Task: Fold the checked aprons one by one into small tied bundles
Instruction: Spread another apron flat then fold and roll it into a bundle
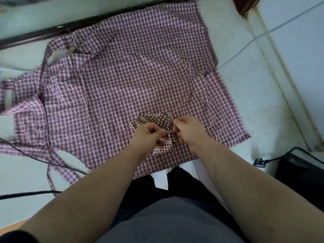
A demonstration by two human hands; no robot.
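A small folded bundle of brown-and-white checked apron point(157, 121) lies on top of a large pink-and-maroon checked apron point(133, 72) spread flat. My left hand point(149, 135) and my right hand point(188, 130) meet just in front of the bundle. Each pinches part of the bundle's checked strap point(170, 137), which runs between them and hangs down under my left fingers. My hands hide the near edge of the bundle.
The white surface point(249, 95) carries a white cable point(263, 35) at the right and black cables point(35, 160) at the left. A black plug point(260, 163) and a black box point(305, 171) sit at the right. Apron straps point(57, 165) trail at the lower left.
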